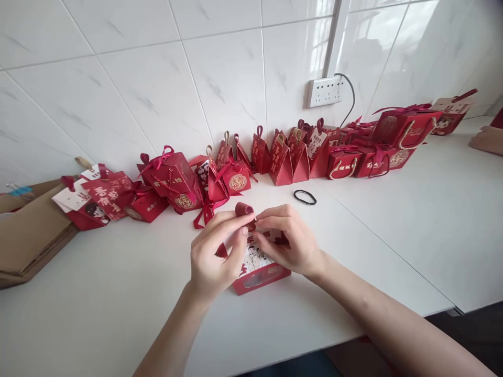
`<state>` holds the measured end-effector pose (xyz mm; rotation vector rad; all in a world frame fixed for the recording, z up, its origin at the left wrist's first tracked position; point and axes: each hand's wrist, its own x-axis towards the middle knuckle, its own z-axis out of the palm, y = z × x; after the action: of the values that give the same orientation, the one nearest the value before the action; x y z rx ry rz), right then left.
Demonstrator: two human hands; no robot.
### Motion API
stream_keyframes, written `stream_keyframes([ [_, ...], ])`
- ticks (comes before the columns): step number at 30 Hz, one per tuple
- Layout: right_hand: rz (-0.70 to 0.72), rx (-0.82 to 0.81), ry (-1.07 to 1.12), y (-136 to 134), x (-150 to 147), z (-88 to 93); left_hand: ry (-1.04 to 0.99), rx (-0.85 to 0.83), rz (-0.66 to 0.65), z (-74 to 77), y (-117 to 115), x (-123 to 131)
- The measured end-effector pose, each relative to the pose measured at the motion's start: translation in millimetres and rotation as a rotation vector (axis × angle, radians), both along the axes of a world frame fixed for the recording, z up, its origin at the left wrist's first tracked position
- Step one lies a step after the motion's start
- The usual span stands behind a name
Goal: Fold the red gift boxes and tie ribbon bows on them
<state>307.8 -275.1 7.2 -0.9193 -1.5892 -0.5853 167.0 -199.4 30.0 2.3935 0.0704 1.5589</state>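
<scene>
A red gift box (262, 279) with a white, cartoon-printed upper panel and a clear window along its lower front stands on the table before me. From its top rises a dark red strap (244, 209), curled into a loop. My left hand (214, 243) pinches this strap near its base between thumb and fingers. Facing it, my right hand (291, 238) has thumb and index finger closed at the same spot, where a tiny pale tip shows between the hands. What exactly the right fingertips grip is mostly hidden. Both hands partly cover the box top.
Behind lies a black elastic band (305, 197). Several red gift boxes (281, 167) line the tiled wall, some stacked. Flattened cardboard (33, 230) is at the left. A socket strip (325, 92) with a cable hangs on the wall. Another person's hand (487, 140) rests at far right.
</scene>
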Motion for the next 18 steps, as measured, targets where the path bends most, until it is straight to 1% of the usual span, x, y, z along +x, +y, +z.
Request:
stream_keyframes([
  [6,-0.03,0.019,-0.026,0.1,0.4,-0.8,-0.038,-0.048,0.002,-2.3,-0.5,1.4],
  [12,-0.011,0.046,-0.048,1.0,-0.1,1.9,-0.066,-0.03,-0.001,-1.4,-0.9,2.3],
  [18,-0.002,0.064,-0.073,2.0,0.4,0.8,-0.071,-0.061,-0.025,-5.5,2.4,2.7],
])
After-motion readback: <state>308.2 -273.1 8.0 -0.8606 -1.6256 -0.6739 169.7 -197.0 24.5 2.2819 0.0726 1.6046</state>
